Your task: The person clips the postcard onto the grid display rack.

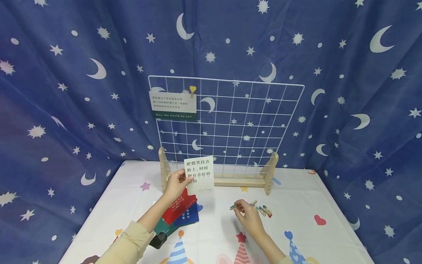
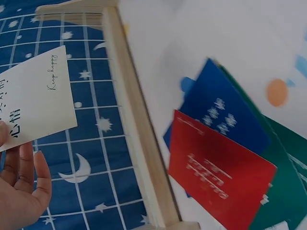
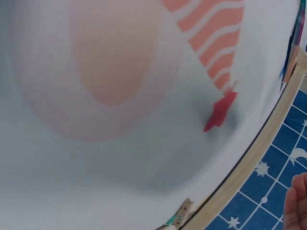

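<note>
Beige sleeve (image 1: 126,238) closest, lower left. Star-and-moon curtain (image 1: 227,55) behind, white worktop (image 1: 296,205) below. Wire grid (image 1: 215,123) upright in a wooden stand (image 1: 239,182), presumably for steadiness. Pile of red, blue and green cards (image 2: 223,167) lies beside and partly beneath the left forearm, likely for easy reach. Hung card (image 1: 173,104) at the grid's upper left, held by 1 heart clip (image 1: 192,90) near its top right corner. Left hand (image 1: 175,186): fingers pinch the white card (image 1: 202,176) by its left edge, before the grid's lower bars; most lettering stays uncovered. Right hand (image 1: 248,217) low over the worktop, fingers curled, seemingly pinching 1 small clip (image 1: 232,207). Loose clips (image 1: 265,210) just beside.
</note>
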Demonstrator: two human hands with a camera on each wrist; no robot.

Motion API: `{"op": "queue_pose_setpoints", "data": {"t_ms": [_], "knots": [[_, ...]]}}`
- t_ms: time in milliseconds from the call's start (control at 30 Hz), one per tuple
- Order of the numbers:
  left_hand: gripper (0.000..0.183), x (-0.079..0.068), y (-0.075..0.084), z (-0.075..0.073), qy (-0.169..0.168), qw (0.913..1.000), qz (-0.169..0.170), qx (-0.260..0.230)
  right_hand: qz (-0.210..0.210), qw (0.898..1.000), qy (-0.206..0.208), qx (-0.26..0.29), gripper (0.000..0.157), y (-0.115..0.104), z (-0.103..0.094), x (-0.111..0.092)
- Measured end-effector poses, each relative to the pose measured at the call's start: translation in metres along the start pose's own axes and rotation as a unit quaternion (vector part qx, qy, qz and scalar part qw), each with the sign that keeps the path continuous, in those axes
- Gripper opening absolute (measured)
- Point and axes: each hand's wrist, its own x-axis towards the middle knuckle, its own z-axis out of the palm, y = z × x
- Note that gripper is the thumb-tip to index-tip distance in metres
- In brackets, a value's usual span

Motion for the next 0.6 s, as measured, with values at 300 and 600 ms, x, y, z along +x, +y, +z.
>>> {"op": "queue_pose_setpoints", "data": {"t_ms": [300, 600], "knots": [[0.021, 0.015, 0.019, 0.001, 0.017, 0.9995, 0.024, -0.013, -0.074, 0.996, 0.038, -0.024, 0.018, -0.010, -0.006, 0.008], [0.015, 0.024, 0.037, 0.005, 0.039, 0.9983, 0.037, -0.025, -0.120, 0.988, 0.093, -0.021, 0.022, -0.020, -0.016, 0.017]]}}
